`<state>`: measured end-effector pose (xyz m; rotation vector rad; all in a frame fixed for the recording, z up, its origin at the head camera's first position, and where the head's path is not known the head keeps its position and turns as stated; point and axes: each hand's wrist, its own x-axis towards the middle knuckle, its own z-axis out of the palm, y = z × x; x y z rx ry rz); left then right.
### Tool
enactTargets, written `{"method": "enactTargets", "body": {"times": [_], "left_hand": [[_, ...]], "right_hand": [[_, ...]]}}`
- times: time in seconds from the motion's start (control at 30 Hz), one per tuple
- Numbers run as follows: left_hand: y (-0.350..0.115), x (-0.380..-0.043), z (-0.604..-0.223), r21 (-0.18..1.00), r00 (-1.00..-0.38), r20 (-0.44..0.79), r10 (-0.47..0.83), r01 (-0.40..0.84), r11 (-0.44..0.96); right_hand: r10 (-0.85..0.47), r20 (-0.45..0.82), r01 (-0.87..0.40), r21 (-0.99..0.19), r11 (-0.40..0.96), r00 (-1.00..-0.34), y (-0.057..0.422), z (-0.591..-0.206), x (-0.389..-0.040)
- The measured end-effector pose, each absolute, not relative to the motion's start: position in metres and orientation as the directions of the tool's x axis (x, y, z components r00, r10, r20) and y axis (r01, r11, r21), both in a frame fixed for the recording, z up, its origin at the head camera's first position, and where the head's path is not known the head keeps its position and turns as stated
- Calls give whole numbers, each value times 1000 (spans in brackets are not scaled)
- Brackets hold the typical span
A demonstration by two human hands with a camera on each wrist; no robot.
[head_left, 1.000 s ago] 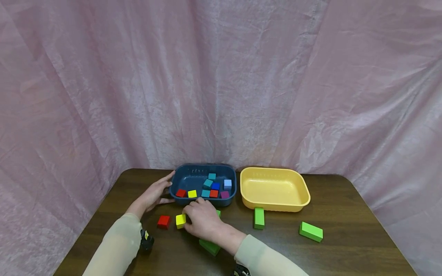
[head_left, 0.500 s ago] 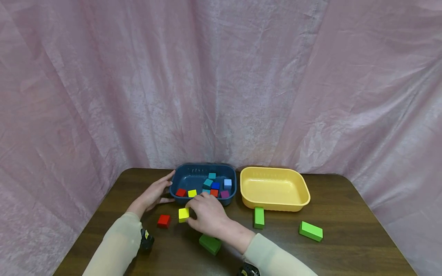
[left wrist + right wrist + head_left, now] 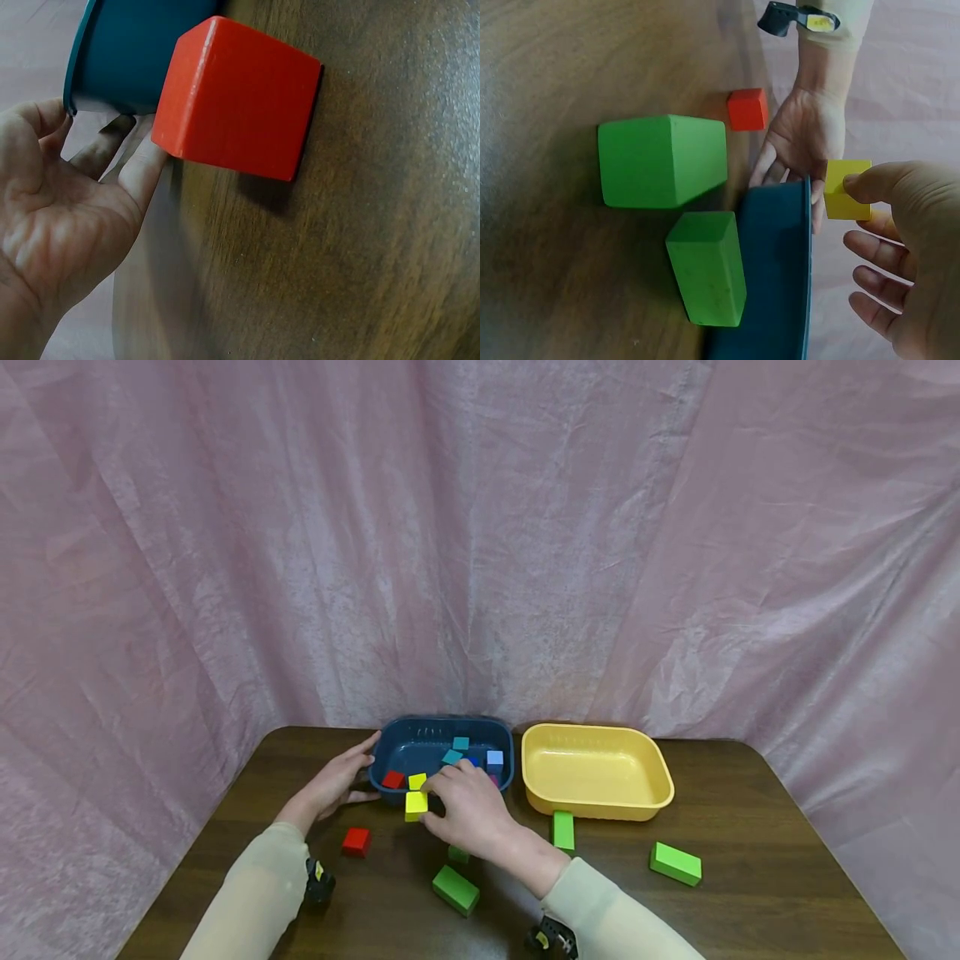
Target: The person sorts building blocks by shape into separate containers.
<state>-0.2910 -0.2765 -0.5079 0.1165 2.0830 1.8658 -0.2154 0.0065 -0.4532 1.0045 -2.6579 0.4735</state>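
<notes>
My right hand (image 3: 471,810) pinches a yellow cube (image 3: 415,806) between thumb and fingers, at the near rim of the dark blue basin (image 3: 408,752). In the right wrist view the cube (image 3: 840,195) is raised above the rim, thumb across one face, the other fingers loosely bent. My left hand (image 3: 333,787) rests against the basin's left end with its fingers extended. Red, yellow, teal, blue and other cubes lie inside the basin, some hidden by my right hand. A red cube (image 3: 356,842) stands on the table below my left hand, large in the left wrist view.
A yellow basin (image 3: 600,777) stands right of the blue one. Green blocks lie on the table: one (image 3: 562,831) before the yellow basin, one (image 3: 675,863) farther right, one (image 3: 455,891) nearer me, another (image 3: 458,854) partly under my right hand. A pink curtain (image 3: 480,527) hangs behind.
My right hand has lifted the yellow cube from beside the red cube up and to the right, toward the blue basin's near rim. The left hand has stayed put.
</notes>
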Motion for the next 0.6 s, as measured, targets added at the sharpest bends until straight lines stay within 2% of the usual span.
{"method": "enactTargets", "body": {"times": [0.37,0.6], "left_hand": [[-277,-291,-509,979,-937,-192,292,-162,124],[-278,-291,-510,981,-938,-181,295,-150,123]], "right_hand": [[-558,390,-654,-177,735,-732,15,-448,-230],[-524,386,-619,-179,765,-759,20,-444,-238]]}}
